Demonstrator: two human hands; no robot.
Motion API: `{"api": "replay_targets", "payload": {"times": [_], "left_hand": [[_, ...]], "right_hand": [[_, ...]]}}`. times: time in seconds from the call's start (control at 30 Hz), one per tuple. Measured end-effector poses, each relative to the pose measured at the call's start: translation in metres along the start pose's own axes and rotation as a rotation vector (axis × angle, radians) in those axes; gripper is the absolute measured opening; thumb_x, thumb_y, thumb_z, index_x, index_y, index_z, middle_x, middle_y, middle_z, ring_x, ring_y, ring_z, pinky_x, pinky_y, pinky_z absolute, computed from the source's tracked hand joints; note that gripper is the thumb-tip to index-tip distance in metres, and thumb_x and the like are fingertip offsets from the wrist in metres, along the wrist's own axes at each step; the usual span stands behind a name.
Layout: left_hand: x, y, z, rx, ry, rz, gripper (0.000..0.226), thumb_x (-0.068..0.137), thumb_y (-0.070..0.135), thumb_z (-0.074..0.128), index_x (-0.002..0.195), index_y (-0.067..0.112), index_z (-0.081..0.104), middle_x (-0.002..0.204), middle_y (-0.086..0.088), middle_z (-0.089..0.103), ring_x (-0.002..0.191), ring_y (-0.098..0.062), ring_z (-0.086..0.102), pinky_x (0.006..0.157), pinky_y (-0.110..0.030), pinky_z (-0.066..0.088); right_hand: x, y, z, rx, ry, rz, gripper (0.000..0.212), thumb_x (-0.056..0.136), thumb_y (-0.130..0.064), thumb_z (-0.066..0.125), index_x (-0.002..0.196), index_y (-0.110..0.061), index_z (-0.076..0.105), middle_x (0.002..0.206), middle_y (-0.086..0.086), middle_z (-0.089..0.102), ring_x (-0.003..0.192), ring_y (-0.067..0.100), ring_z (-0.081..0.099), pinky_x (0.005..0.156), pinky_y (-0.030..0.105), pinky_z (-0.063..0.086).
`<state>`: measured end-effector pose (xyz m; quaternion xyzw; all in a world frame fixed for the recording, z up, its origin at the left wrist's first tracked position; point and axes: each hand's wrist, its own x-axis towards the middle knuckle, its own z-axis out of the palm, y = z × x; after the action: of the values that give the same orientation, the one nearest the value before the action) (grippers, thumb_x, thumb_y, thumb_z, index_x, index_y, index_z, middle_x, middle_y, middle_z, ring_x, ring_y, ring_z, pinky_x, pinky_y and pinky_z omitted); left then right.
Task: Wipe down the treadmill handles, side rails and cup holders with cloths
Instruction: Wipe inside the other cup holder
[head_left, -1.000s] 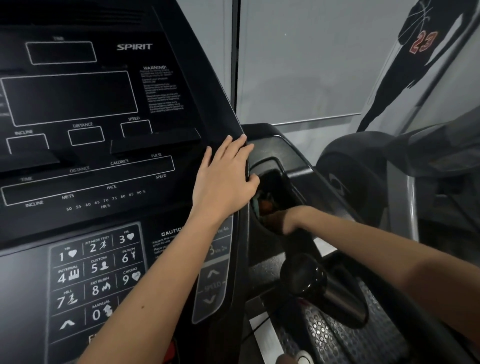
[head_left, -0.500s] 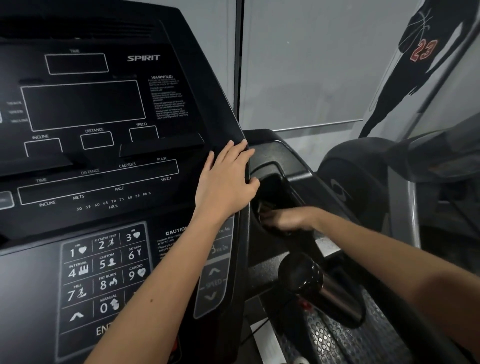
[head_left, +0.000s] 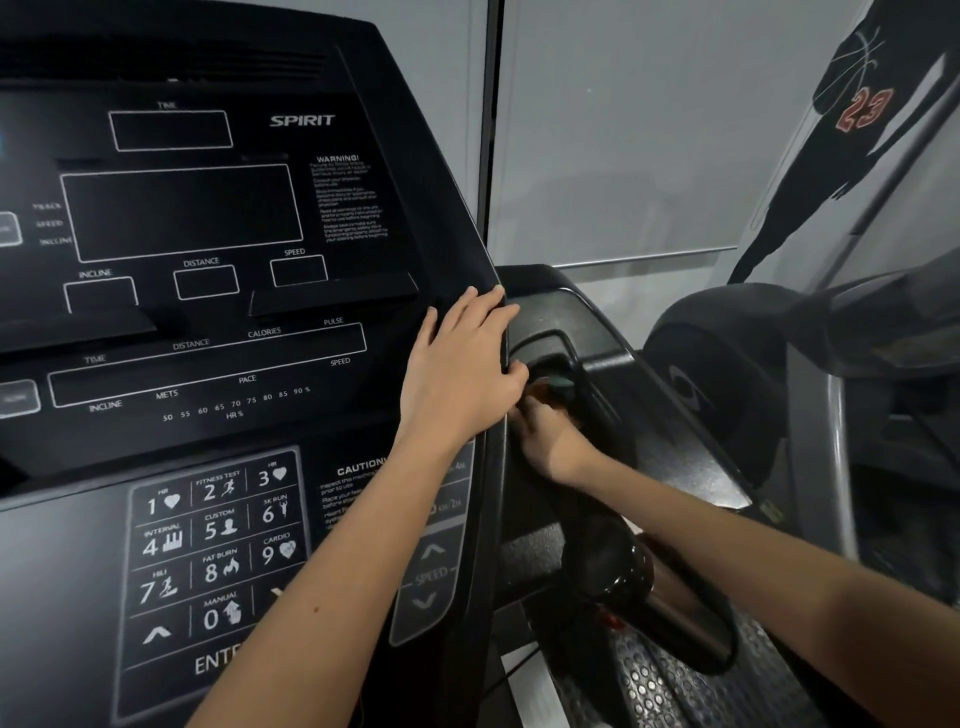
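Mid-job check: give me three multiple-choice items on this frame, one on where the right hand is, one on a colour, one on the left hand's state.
1. Where is the right hand?
A. reaching into the black recessed cup holder
B. on the number keypad
C. on the wall

2. What colour is the "23" on the dark player silhouette wall decal?
A. blue
B. red
C. green

3. How is the left hand posed?
A. clenched in a fist
B. pinching a cloth
C. laid flat and open on the right edge of the black treadmill console

Answers: 1 A, its fingers vanish into the recess beside the console; 2 B, the digits show red; 3 C, fingers are spread along the console edge, holding nothing.
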<state>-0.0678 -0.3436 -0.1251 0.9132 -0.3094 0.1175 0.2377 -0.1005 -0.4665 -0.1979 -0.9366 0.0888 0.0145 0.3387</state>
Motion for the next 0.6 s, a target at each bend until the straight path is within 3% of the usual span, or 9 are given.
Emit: {"api": "replay_targets", "payload": {"times": [0.1,0.17,0.2,0.23,0.3,0.37,0.43,0.5,0.6], "left_hand": [[0.001,-0.001,0.001,0.003,0.006,0.003,0.057,0.089,0.033,0.050,0.143,0.029,0.031,0.155,0.012,0.021,0.144,-0.006,0.007,0.117,-0.035,0.003],[0.001,-0.001,0.001,0.002,0.003,0.004,0.057,0.089,0.033,0.049,0.143,0.029,0.031,0.155,0.012,0.021,0.144,-0.006,0.007,0.117,-0.035,0.002],[0.000,-0.001,0.001,0.000,0.004,0.003,0.057,0.090,0.032,0.049,0.143,0.029,0.031,0.155,0.012,0.020,0.144,-0.006,0.007,0.117,-0.035,0.002],[0.000,-0.001,0.000,0.000,0.002,0.003,0.057,0.090,0.032,0.049,0.143,0.029,0.031,0.155,0.012,0.020,0.144,-0.006,0.007,0.117,-0.035,0.002],[-0.001,0.000,0.000,0.003,-0.003,0.003,0.057,0.090,0.032,0.049,0.143,0.029,0.030,0.155,0.012,0.020,0.144,-0.006,0.006,0.117,-0.034,0.002],[-0.002,0.000,-0.001,0.007,-0.009,-0.004,0.056,0.090,0.033,0.048,0.144,0.029,0.030,0.155,0.013,0.019,0.144,-0.005,0.006,0.117,-0.034,0.002],[-0.002,0.000,-0.002,0.008,-0.019,-0.007,0.056,0.091,0.033,0.048,0.144,0.029,0.029,0.155,0.012,0.018,0.144,-0.005,0.005,0.117,-0.034,0.002],[-0.002,0.000,-0.002,0.009,-0.027,-0.009,0.056,0.091,0.034,0.048,0.144,0.029,0.028,0.156,0.012,0.017,0.144,-0.006,0.005,0.117,-0.035,0.002],[-0.002,-0.001,-0.002,0.002,-0.026,-0.015,0.056,0.091,0.034,0.048,0.144,0.030,0.029,0.155,0.013,0.018,0.144,-0.005,0.006,0.118,-0.034,0.002]], "right_hand": [[-0.030,0.011,-0.023,-0.101,-0.143,-0.149,0.025,0.096,-0.021,0.046,0.114,-0.009,0.058,0.120,0.011,0.058,0.114,0.024,0.052,0.094,0.026,0.038],[-0.049,0.015,-0.047,-0.225,-0.271,-0.154,0.019,0.093,-0.020,0.047,0.084,-0.018,0.063,0.106,0.013,0.065,0.098,0.025,0.059,0.083,0.030,0.044],[-0.055,0.013,-0.060,-0.352,-0.318,-0.144,0.026,0.092,-0.021,0.045,0.070,-0.020,0.058,0.099,0.016,0.065,0.091,0.026,0.060,0.078,0.032,0.044],[-0.057,0.008,-0.071,-0.482,-0.353,-0.138,0.030,0.093,-0.022,0.041,0.066,-0.018,0.055,0.096,0.017,0.064,0.090,0.028,0.059,0.076,0.033,0.043],[-0.051,-0.003,-0.080,-0.749,-0.415,-0.180,0.036,0.095,-0.027,0.034,0.080,-0.011,0.061,0.100,0.017,0.063,0.098,0.030,0.057,0.080,0.033,0.040],[-0.035,-0.006,-0.073,-1.023,-0.484,-0.213,0.046,0.098,-0.033,0.026,0.104,-0.006,0.063,0.116,0.016,0.061,0.115,0.030,0.051,0.097,0.035,0.034],[-0.013,0.004,-0.059,-1.341,-0.565,-0.192,0.051,0.098,-0.034,0.021,0.139,-0.008,0.037,0.147,0.014,0.036,0.140,0.027,0.024,0.115,0.040,0.010],[0.007,0.021,-0.047,-1.612,-0.592,-0.202,0.059,0.095,-0.032,0.022,0.149,-0.018,0.001,0.158,0.007,-0.002,0.145,0.024,-0.007,0.116,0.048,-0.006],[0.016,0.028,-0.043,-1.736,-0.610,-0.261,0.062,0.094,-0.030,0.025,0.148,-0.026,-0.005,0.157,0.002,-0.012,0.145,0.025,-0.011,0.114,0.054,-0.007]]}}
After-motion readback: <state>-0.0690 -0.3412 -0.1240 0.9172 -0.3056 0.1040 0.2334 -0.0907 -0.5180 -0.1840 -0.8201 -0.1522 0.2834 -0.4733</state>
